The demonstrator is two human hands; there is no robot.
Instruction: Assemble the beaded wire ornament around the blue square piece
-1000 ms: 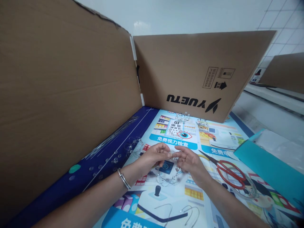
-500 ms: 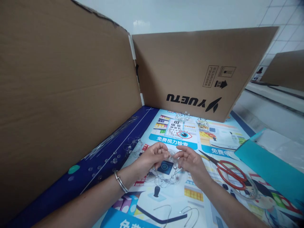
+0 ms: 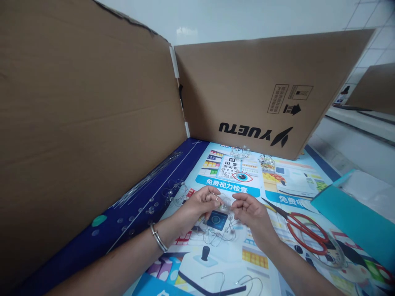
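Note:
My left hand pinches a thin-wire piece with clear beads between thumb and fingers. The piece forms a loose ring of wire loops that hangs below my fingertips over the printed table cover. My right hand is beside it, its thumb and forefinger closed at the right side of the wire; the exact contact is too fine to make out. Red-handled scissors lie to the right of my right hand. Another wire-and-bead piece rests beyond my left wrist, near loose clear beads.
Cardboard panels stand at the left and back. Straight wires lie along the left panel, bent wires in front. More beaded pieces sit by the back panel. A teal box is at right.
My hands have drawn slightly apart at the fingertips, the right one shifting a little right. The whole view has shifted slightly too.

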